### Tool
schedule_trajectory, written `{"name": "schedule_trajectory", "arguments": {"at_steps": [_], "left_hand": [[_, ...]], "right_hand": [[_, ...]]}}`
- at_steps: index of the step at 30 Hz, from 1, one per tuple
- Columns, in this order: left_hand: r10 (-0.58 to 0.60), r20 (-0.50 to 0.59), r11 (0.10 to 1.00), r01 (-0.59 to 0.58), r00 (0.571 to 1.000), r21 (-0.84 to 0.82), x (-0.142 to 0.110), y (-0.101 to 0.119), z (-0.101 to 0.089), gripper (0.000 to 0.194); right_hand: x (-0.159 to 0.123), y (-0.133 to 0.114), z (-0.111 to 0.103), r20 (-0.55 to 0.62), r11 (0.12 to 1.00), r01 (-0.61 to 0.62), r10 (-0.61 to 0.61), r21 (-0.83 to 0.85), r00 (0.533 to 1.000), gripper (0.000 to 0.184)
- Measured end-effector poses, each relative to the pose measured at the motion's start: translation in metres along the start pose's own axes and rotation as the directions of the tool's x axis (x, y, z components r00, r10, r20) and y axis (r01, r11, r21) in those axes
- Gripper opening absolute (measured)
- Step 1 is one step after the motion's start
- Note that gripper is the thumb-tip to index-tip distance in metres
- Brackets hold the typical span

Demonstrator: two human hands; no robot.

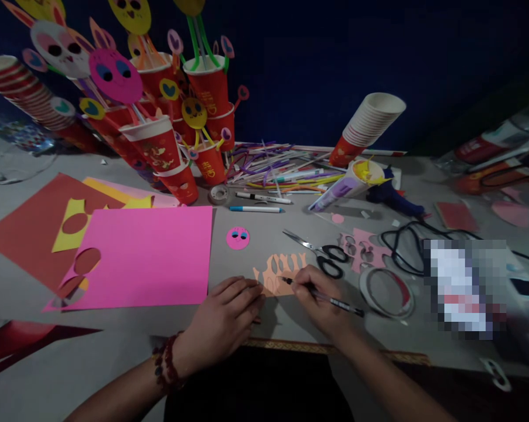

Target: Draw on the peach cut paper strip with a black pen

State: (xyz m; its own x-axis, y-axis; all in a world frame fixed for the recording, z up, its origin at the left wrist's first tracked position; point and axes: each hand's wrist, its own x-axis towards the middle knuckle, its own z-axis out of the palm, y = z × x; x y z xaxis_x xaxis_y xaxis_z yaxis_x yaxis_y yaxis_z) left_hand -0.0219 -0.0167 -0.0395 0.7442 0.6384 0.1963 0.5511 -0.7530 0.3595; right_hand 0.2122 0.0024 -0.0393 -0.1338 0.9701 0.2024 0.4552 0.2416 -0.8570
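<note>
My right hand (319,302) is closed round a black pen (330,299), whose tip rests on a peach paper scrap (278,271) with several cut-out holes. My left hand (227,316) lies flat on the grey table (264,234), fingers pressing the scrap's left edge; a beaded bracelet is on its wrist. A small pink paper face (238,238) lies just beyond the scrap. Black-handled scissors (321,253) lie to the right of it.
A pink paper sheet (150,255) with holes lies at left over red and yellow sheets. Red paper cups with paper faces (159,140) stand behind it. Straws and pens (273,170), a cup stack (369,126), a glue gun (391,196), tape rolls (387,293) and cables lie at right.
</note>
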Motion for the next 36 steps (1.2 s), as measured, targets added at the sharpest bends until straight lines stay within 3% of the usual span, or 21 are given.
{"name": "schedule_trajectory", "arguments": {"at_steps": [13, 22, 25, 27, 36], "left_hand": [[-0.002, 0.005, 1.0, 0.002, 1.0, -0.007, 0.0, 0.0, 0.0, 0.033], [0.0, 0.011, 1.0, 0.0, 1.0, -0.025, 0.0, -0.001, 0.0, 0.033], [0.004, 0.005, 1.0, -0.004, 1.0, -0.02, 0.0, -0.001, 0.001, 0.034], [0.003, 0.001, 1.0, -0.003, 1.0, -0.008, -0.001, 0.0, 0.001, 0.035], [0.015, 0.037, 0.993, -0.019, 0.999, 0.12, -0.004, 0.005, 0.005, 0.04]], "right_hand": [[0.001, -0.001, -0.002, 0.033, 1.0, -0.007, 0.007, -0.006, 0.999, 0.02], [-0.008, 0.014, 0.003, -0.06, 0.994, -0.074, 0.079, 0.078, 0.995, 0.013], [-0.008, 0.013, 0.004, -0.018, 0.972, -0.175, 0.18, 0.159, 0.984, 0.003], [-0.006, 0.011, 0.004, 0.021, 0.953, -0.215, 0.216, 0.212, 0.976, 0.006], [0.001, 0.002, -0.006, 0.05, 0.962, -0.211, 0.205, 0.172, 0.977, 0.009]]}}
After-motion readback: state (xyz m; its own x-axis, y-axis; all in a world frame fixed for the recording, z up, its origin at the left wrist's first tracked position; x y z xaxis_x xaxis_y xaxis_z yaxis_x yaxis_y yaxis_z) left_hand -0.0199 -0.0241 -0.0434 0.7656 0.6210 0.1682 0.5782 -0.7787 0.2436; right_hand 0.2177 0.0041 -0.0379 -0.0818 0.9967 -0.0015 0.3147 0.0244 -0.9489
